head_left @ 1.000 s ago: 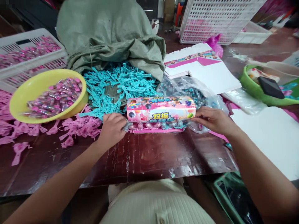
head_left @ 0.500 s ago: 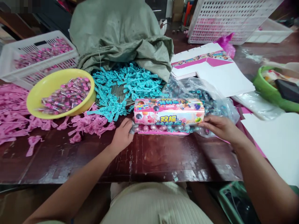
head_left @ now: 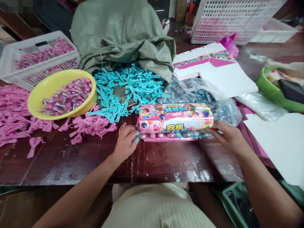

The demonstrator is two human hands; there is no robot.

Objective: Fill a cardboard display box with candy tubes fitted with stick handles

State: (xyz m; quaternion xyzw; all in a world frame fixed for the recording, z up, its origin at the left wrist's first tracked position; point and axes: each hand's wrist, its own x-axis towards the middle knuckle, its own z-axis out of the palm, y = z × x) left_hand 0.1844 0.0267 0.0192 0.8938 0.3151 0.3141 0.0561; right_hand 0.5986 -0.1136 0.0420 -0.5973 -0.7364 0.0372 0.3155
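Observation:
A printed display box [head_left: 175, 117] with fruit pictures and a curved lid panel lies above the near part of the table. Along its open front shows a row of small round-ended pieces [head_left: 171, 135], pink to the left and blue to the right. At the left end my left hand [head_left: 125, 141] is closed on a crumpled bit of clear plastic wrap [head_left: 137, 136]. My right hand [head_left: 225, 136] grips the box's right end, its fingertips partly hidden there. Behind the box lies a clear bag [head_left: 223, 109] of blue-capped pieces.
Blue plastic clips [head_left: 133, 84] spill from a grey-green sack [head_left: 118, 28]. Pink clips [head_left: 14, 107] lie left, around a yellow bowl [head_left: 35, 103] of small tubes. A white crate [head_left: 9, 68] stands behind. Flat cardboard [head_left: 223, 77] and a green basin [head_left: 266, 84] are on the right.
The display box has shifted a little right and towards me, with both hands still at its ends. A bit more of the left hand's plastic wrap shows.

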